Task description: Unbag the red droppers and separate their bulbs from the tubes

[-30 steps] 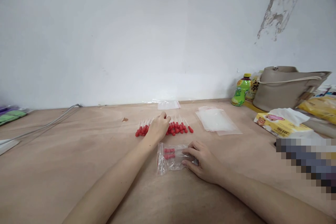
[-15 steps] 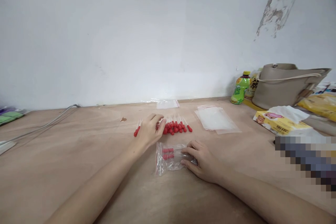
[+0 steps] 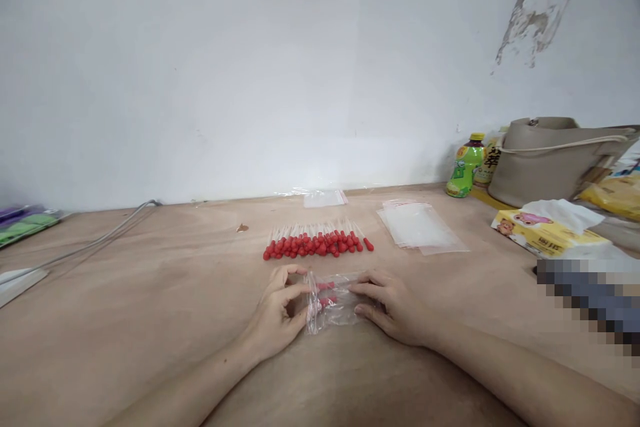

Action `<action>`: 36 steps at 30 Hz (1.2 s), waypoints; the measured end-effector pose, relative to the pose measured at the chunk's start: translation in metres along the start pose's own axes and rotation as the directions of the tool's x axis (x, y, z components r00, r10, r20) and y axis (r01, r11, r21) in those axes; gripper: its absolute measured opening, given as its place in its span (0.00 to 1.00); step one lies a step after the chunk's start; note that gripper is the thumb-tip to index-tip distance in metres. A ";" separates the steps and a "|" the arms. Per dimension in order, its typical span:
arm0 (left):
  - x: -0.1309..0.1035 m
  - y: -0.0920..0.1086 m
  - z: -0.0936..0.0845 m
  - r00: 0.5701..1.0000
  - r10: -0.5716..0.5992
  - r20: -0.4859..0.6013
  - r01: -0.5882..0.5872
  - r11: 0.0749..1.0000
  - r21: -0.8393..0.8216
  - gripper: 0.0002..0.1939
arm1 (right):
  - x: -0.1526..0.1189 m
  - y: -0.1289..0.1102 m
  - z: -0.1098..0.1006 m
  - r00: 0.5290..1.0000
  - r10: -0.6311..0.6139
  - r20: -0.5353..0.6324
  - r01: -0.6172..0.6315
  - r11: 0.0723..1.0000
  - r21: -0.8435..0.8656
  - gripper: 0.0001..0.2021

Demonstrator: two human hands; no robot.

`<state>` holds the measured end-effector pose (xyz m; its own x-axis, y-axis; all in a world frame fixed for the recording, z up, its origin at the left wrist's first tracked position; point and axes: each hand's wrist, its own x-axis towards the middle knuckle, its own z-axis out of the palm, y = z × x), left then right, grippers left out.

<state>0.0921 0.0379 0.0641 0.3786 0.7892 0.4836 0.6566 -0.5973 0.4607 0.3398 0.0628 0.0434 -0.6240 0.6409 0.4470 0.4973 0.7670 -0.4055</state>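
Observation:
A clear zip-lock bag (image 3: 345, 315) lies flat in front of me, with a few red-bulbed droppers (image 3: 327, 285) showing through its plastic. At its left, zip end, my left hand (image 3: 280, 310) has fingers and thumb curled in on the bag's edge; whether a dropper is also between those fingertips is hidden. My right hand (image 3: 393, 303) grips the bag's right end, fingers on top and thumb at the near side. Just beyond the bag, a row of many droppers (image 3: 320, 245) lies with red bulbs toward me and pale stems toward the wall.
Flat empty bags (image 3: 420, 225) are stacked right of the row, and another plastic bag (image 3: 325, 198) lies by the wall. Farther right stand a green bottle (image 3: 465, 167), a tissue box (image 3: 550, 233) and a grey-beige bag (image 3: 540, 163). A cable (image 3: 105, 232) crosses the left side.
My left hand has come back from the dropper row to the bag's zip end, uncovering the row. My right hand stays at the bag's right end.

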 end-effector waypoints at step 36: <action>0.000 0.008 -0.010 0.915 0.164 0.369 -0.163 0.986 -0.033 0.24 | 0.003 -0.001 0.000 0.993 0.079 -0.083 -0.075 0.996 0.055 0.03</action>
<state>0.0907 0.0311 0.0755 0.6944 0.6771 0.2436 0.5639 -0.7224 0.4002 0.3375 0.0641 0.0448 -0.5305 0.7000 0.4781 0.5085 0.7140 -0.4812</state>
